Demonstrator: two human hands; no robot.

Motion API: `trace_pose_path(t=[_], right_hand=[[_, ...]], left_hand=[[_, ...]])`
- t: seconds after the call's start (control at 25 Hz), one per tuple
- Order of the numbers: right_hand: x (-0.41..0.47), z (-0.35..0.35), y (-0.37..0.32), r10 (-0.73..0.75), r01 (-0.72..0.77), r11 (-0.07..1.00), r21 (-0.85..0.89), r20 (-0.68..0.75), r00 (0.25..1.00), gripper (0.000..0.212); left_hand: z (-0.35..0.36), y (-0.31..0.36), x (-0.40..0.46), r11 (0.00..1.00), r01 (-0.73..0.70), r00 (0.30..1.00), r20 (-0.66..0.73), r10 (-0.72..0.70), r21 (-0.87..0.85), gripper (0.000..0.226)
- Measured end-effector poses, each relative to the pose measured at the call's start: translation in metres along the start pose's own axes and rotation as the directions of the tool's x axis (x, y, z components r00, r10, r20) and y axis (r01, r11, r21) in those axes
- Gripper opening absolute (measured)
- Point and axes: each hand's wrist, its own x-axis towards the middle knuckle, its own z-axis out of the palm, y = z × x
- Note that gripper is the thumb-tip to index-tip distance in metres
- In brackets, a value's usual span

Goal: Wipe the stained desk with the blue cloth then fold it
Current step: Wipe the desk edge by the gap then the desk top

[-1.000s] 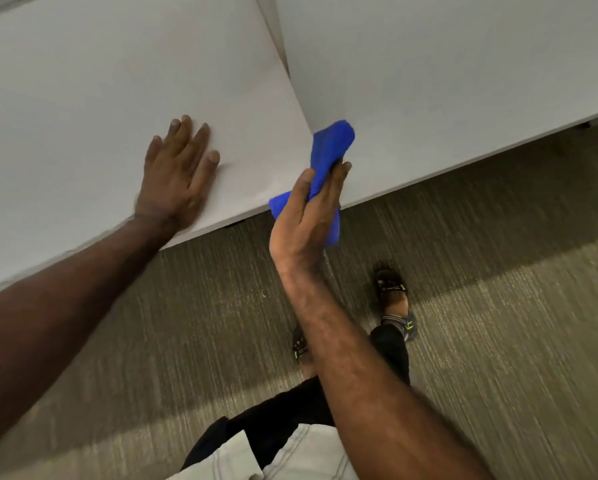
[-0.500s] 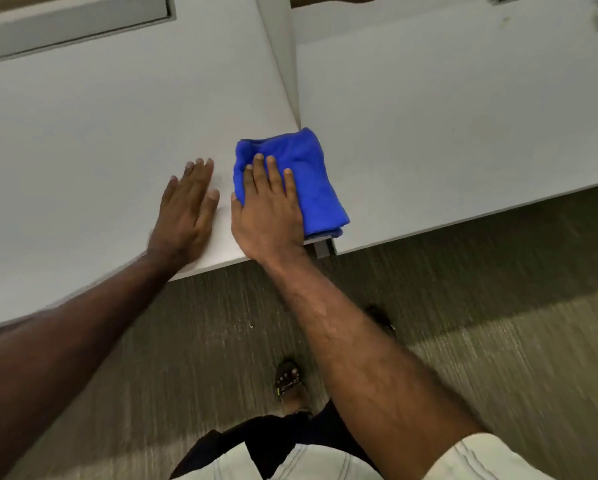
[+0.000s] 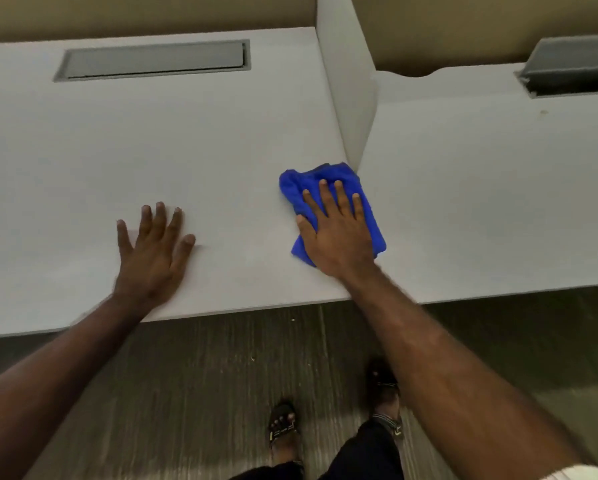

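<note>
Head cam, looking down at a pale grey desk [image 3: 221, 140]. The right hand [image 3: 339, 233] is flat on the blue cloth [image 3: 325, 176], fingers straight and slightly spread, pressing it down rather than gripping it. The cloth is bunched up and sits around 3 o'clock from the middle of the shot, right at the near end of the upright divider panel [image 3: 346, 81] that splits the desk from its neighbour.

The left hand [image 3: 153, 252] is over at about 9 o'clock from the cloth, well apart from it, palm down on the bare desktop with fingers spread, holding nothing.

There's a grey cable tray lid [image 3: 152, 60] set into the desk up at 11 o'clock. Down at 6 o'clock you can see sandalled feet [image 3: 283, 427] on striped carpet [image 3: 204, 375].
</note>
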Motion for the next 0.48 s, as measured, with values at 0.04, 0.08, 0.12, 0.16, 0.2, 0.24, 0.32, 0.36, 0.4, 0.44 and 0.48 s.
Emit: trace_pose_path(t=[0.04,0.08,0.12,0.16,0.2,0.24,0.32,0.36,0.4,0.44,0.48], right_hand=[[0.020,0.004,-0.011,-0.017,0.017,1.000,-0.015,0.009,1.000,0.065],[0.035,0.008,-0.027,-0.039,0.040,0.999,-0.022,0.016,0.999,0.065],[0.045,0.011,-0.047,-0.067,0.067,0.998,-0.018,0.017,0.998,0.065],[0.048,0.014,-0.069,-0.106,0.106,0.994,-0.006,0.018,0.994,0.066],[0.045,0.017,-0.090,-0.162,0.162,0.987,0.011,0.019,0.987,0.067],[0.035,0.018,-0.110,-0.235,0.234,0.972,0.026,0.029,0.972,0.066],[-0.003,0.018,-0.132,-0.370,0.366,0.928,0.068,0.083,0.925,0.064],[-0.024,0.015,-0.132,-0.420,0.412,0.907,0.087,0.119,0.900,0.063],[-0.043,0.011,-0.124,-0.450,0.439,0.893,0.100,0.153,0.880,0.063],[-0.059,0.007,-0.111,-0.456,0.442,0.890,0.112,0.182,0.871,0.064],[-0.069,0.004,-0.094,-0.437,0.422,0.899,0.112,0.199,0.877,0.065]], left_hand=[[0.001,0.001,0.001,1.000,-0.003,1.000,-0.004,0.003,0.019,0.077],[0.002,0.003,0.002,1.000,-0.008,1.000,-0.008,0.008,0.026,0.075],[0.003,0.005,0.003,1.000,-0.010,1.000,-0.011,0.010,0.024,0.074],[0.003,0.003,0.004,1.000,-0.004,1.000,-0.020,0.004,0.015,0.073],[0.004,0.001,0.004,1.000,0.002,0.999,-0.032,-0.002,-0.001,0.073],[0.005,-0.001,0.005,1.000,0.007,0.999,-0.046,-0.008,-0.021,0.072],[0.007,-0.004,0.005,0.999,-0.015,0.997,-0.071,0.012,-0.035,0.070],[0.009,-0.005,0.005,0.999,-0.032,0.996,-0.088,0.029,-0.032,0.070],[0.010,-0.005,0.005,0.999,-0.035,0.994,-0.102,0.032,-0.030,0.069],[0.009,-0.004,0.006,0.999,-0.023,0.995,-0.102,0.019,-0.038,0.069],[0.007,-0.004,0.006,0.999,-0.006,0.996,-0.086,0.001,-0.052,0.069]])
